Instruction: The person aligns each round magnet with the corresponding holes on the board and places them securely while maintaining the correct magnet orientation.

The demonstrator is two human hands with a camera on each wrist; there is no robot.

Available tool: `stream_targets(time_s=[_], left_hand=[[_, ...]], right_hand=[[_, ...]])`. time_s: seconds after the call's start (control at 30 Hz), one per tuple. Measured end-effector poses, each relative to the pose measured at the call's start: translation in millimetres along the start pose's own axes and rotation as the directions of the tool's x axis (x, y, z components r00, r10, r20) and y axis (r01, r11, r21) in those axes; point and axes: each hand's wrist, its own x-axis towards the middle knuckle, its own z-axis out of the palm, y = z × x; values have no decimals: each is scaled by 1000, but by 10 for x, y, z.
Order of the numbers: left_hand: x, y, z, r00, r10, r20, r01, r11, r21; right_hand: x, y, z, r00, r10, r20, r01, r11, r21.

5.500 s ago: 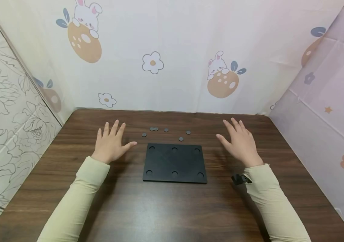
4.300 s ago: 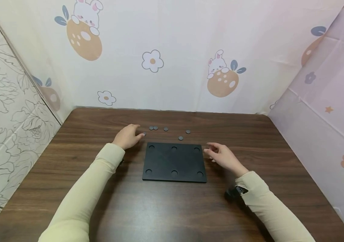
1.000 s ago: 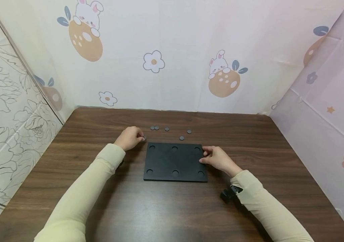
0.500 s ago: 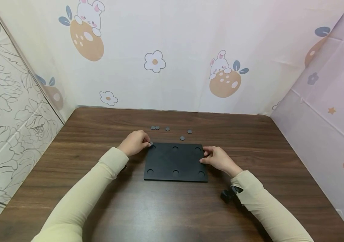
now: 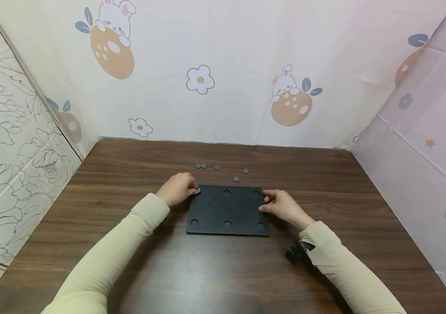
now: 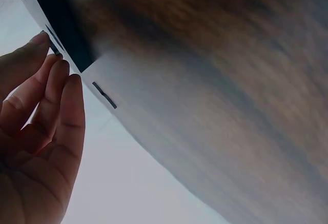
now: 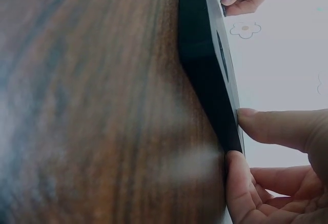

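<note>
My left hand (image 5: 177, 189) pinches a small grey disc (image 5: 198, 191) between thumb and fingertips, at the far left recess of a flat black board (image 5: 226, 207). Whether the disc lies fully in that recess cannot be told. In the left wrist view the disc (image 6: 54, 47) appears edge-on under the thumb. My right hand (image 5: 284, 208) grips the board's right edge, thumb on top and fingers at the side, as the right wrist view of the board (image 7: 205, 70) also shows. Shallow round recesses are visible along the board's far and near sides.
Behind the board, several loose grey discs lie on the brown wooden table (image 5: 191, 270); two touch each other (image 5: 201, 165), and the nearest disc (image 5: 236, 179) is close to the board's far edge. A patterned curtain (image 5: 238, 109) hangs behind the table.
From open above the table, both hands came inward. The left picked up the leftmost disc and carried it right and nearer, to the board's far left corner. The right took hold of the board's right edge.
</note>
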Motion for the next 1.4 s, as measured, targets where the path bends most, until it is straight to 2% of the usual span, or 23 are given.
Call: stream_targets(time_s=[0.8,1.4], left_hand=[[-10,36,30,999,43,-29,-41,997,58],[0,51,22,1000,25,-7,-25,999,38]], right_hand=[[-3,21,-9,1000,-15,1,15,1000,-5],[-11,32,-15,1000,-10,2,10,1000,8]])
